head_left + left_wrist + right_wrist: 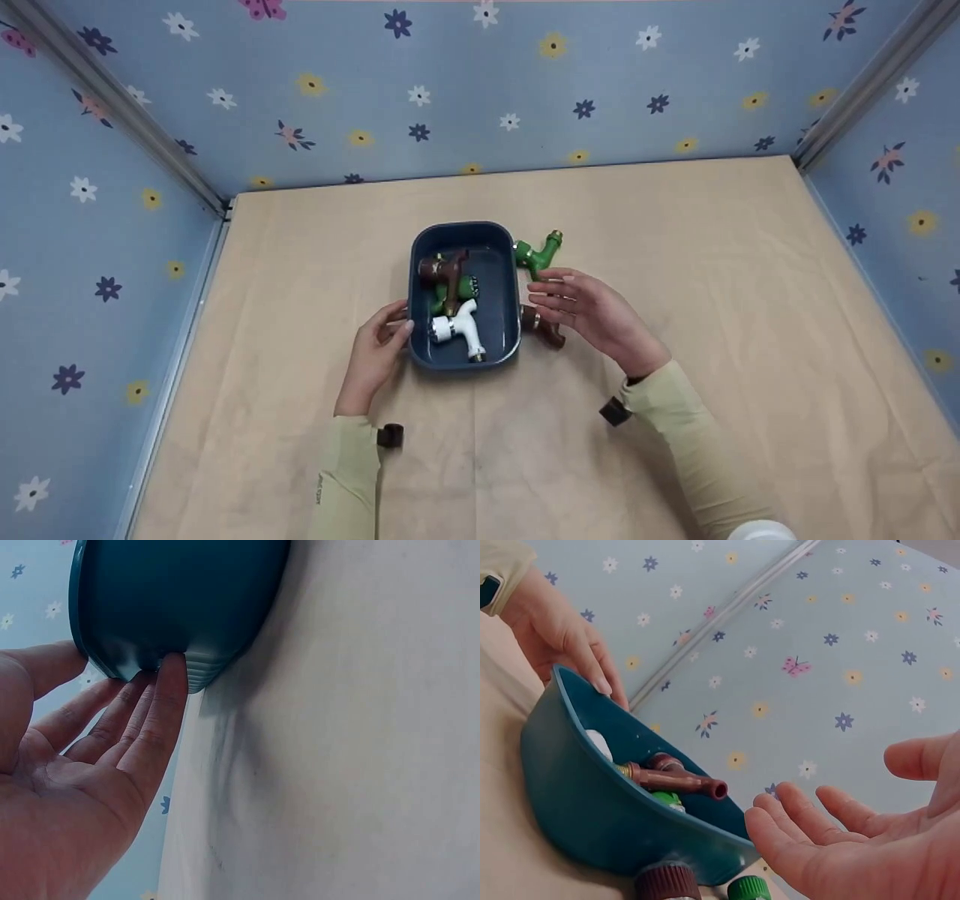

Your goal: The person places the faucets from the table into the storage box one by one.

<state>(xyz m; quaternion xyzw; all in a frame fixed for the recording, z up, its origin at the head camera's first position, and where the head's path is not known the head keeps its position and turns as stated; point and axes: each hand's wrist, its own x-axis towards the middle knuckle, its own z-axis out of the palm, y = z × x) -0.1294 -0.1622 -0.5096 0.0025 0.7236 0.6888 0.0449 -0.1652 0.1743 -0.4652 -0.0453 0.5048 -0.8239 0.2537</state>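
Note:
A dark blue plastic tub (pixel 491 319) holds a white tap (pixel 466 330), a brown tap (pixel 452 281) and a green tap (pixel 469 287) partly under the brown one. My left hand (pixel 369 360) grips the tub's left side, thumb at the rim and fingers against the outer wall, as the left wrist view shows. Beside the tub's right wall lie another green tap (pixel 541 259) and another brown tap (pixel 553 335). My right hand (pixel 600 311) hovers over that side with fingers extended and nothing held; it partly covers the outer brown tap.
Beige cloth (pixel 712 247) covers the table. Blue flower-patterned panels (pixel 465 90) stand behind it and on both sides, joined by metal posts at the corners. A round white object (pixel 761 531) shows at the bottom right edge.

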